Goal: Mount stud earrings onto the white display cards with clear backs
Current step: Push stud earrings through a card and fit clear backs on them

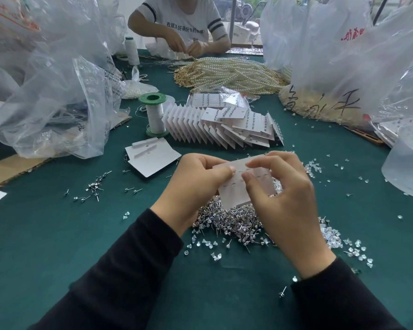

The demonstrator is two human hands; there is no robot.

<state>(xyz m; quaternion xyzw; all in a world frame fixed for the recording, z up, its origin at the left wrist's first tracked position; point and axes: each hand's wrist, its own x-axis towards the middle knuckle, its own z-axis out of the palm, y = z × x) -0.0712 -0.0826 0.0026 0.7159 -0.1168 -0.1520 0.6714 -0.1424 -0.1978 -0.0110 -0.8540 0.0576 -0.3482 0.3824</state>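
Both my hands hold one white display card (235,194) above a heap of stud earrings (231,220) on the green table. My left hand (191,186) grips the card's left edge, thumb on its face. My right hand (281,189) pinches at the card's upper right part, fingers curled over it; whether a stud sits between those fingertips is hidden. Clear backs (332,234) lie scattered right of the heap and in front of it. Blank white cards (150,156) lie to the left. Filled cards (224,127) stand fanned in a row behind.
A green-capped thread spool (154,115) stands by the filled cards. Loose studs (96,186) lie at left. Pearl strands (229,75) are piled at the back, where another person (179,22) works. Big plastic bags stand at left (53,91) and right (343,55).
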